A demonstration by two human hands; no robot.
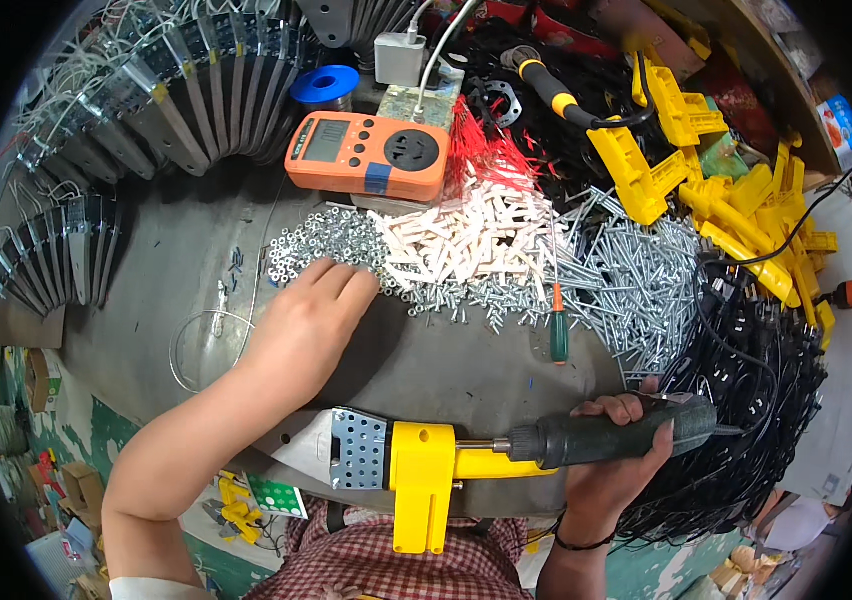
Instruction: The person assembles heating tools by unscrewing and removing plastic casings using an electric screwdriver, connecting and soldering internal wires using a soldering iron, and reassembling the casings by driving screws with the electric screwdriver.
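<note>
My left hand is at the edge of a pile of small metal nuts. Its fingers are bent down together, and their tips are hidden among the nuts. In my right hand is a dark power screwdriver, held sideways with its bit pointing left. The bit meets a yellow plastic handle part at the table's near edge. A perforated metal plate and a pointed metal blade extend leftward from that part.
White strips and long screws lie heaped beyond my hands. A green-handled screwdriver lies by the screws. Behind are an orange meter, a solder spool, a soldering iron and metal blades. Yellow parts and black cables crowd the right.
</note>
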